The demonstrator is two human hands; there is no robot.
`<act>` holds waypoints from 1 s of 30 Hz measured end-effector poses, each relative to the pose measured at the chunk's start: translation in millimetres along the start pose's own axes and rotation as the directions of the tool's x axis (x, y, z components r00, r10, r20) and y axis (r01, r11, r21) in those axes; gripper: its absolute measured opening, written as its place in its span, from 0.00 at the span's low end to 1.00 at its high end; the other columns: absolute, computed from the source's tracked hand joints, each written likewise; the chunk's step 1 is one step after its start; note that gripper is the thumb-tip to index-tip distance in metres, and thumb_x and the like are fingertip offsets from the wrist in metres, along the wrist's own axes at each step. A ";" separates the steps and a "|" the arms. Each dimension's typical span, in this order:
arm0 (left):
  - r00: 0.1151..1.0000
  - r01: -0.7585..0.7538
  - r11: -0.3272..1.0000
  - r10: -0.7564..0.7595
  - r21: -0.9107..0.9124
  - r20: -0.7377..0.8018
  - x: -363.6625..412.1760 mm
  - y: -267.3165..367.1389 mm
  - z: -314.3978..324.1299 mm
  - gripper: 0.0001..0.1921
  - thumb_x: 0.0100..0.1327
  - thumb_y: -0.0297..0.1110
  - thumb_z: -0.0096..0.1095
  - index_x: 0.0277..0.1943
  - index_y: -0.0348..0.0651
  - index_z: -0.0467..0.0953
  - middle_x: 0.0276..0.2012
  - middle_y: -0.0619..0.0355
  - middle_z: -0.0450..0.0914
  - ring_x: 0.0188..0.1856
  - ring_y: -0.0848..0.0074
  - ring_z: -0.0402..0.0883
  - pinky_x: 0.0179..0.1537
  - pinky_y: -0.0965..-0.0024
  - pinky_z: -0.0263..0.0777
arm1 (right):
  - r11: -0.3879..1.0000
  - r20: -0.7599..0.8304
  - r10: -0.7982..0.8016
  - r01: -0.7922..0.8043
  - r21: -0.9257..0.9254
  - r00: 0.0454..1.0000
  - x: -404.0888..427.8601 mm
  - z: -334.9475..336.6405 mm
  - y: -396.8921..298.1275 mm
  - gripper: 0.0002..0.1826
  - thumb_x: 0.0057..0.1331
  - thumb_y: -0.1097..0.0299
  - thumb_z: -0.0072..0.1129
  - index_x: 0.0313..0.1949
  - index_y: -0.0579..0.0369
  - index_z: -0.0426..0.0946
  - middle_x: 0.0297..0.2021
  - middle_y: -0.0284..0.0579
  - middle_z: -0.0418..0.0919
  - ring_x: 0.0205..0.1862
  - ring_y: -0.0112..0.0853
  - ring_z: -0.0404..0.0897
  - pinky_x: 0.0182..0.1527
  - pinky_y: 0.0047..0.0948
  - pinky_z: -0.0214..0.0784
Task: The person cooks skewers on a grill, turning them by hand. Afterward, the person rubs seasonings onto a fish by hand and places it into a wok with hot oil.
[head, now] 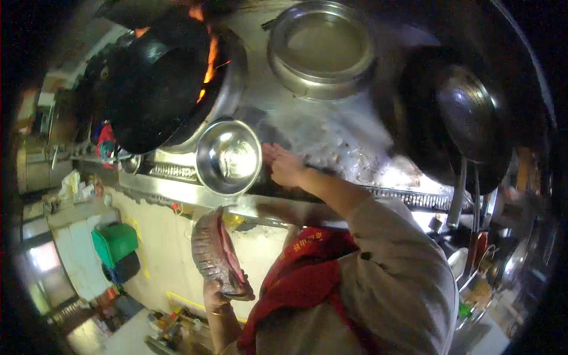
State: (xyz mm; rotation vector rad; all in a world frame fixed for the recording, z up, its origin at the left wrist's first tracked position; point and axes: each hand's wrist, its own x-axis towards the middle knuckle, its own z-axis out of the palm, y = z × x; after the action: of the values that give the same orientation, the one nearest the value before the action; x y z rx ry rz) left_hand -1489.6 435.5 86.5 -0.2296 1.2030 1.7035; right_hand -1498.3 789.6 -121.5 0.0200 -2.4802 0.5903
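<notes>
My left hand (215, 295) grips the lower end of a large scored fish (215, 253), which stands upright with a pink cut running along one side. Above the fish, on the front edge of the stove, is a shiny stainless steel bowl (228, 157). My right hand (282, 164) is just right of this bowl, fingers extended at its rim and grasping nothing; whether they touch it cannot be told. A large black wok (151, 102) sits on the burner at the upper left, with orange flames along its right side.
A round steel pot (321, 82) of cloudy liquid is set in the stovetop. At right, a perforated strainer (466, 111) lies over another dark wok (417, 124), its handle towards the front. A drain grate (412, 199) follows the stove edge. A green bin (115, 242) stands lower left.
</notes>
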 end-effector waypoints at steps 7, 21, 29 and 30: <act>0.993 -0.083 0.995 0.077 -0.056 -0.089 -11.6 -9.3 -18.8 0.41 0.42 0.42 0.71 0.56 0.29 0.59 0.41 0.37 0.76 0.39 0.50 0.79 0.44 0.46 0.74 | 0.889 0.078 0.453 -0.457 0.042 0.888 15.9 -57.1 3.4 0.20 0.50 0.73 0.52 0.46 0.56 0.72 0.53 0.50 0.68 0.58 0.46 0.64 0.60 0.40 0.57; 0.986 0.034 0.997 -0.022 -0.066 0.164 24.9 25.8 48.9 0.41 0.43 0.32 0.67 0.62 0.34 0.57 0.52 0.51 0.71 0.53 0.64 0.73 0.54 0.63 0.68 | 0.973 0.211 -0.027 -0.022 0.228 0.977 -25.7 -57.2 1.3 0.26 0.52 0.64 0.55 0.53 0.51 0.69 0.56 0.54 0.66 0.56 0.48 0.66 0.56 0.44 0.61; 0.900 -0.001 0.980 -0.087 0.200 0.428 97.3 19.9 122.9 0.31 0.52 0.25 0.63 0.59 0.33 0.62 0.52 0.52 0.73 0.53 0.70 0.72 0.56 0.65 0.65 | 0.649 0.538 0.490 -0.699 0.301 0.686 -102.0 -119.5 -17.3 0.21 0.60 0.68 0.53 0.53 0.57 0.70 0.50 0.53 0.72 0.53 0.37 0.71 0.54 0.32 0.61; 0.872 -0.039 0.963 -0.098 0.268 0.480 108.0 17.1 137.7 0.30 0.52 0.26 0.64 0.59 0.33 0.62 0.52 0.52 0.73 0.54 0.69 0.72 0.56 0.65 0.65 | 0.600 0.416 0.626 -0.749 0.282 0.659 -88.3 -149.5 -27.9 0.21 0.60 0.67 0.51 0.54 0.56 0.69 0.49 0.54 0.74 0.51 0.37 0.74 0.52 0.30 0.63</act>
State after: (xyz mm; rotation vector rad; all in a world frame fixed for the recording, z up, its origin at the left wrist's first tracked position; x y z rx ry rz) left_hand -1505.7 610.3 96.1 0.3373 1.0181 1.4287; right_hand -1340.3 816.5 -48.9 -0.7974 -2.5012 1.5714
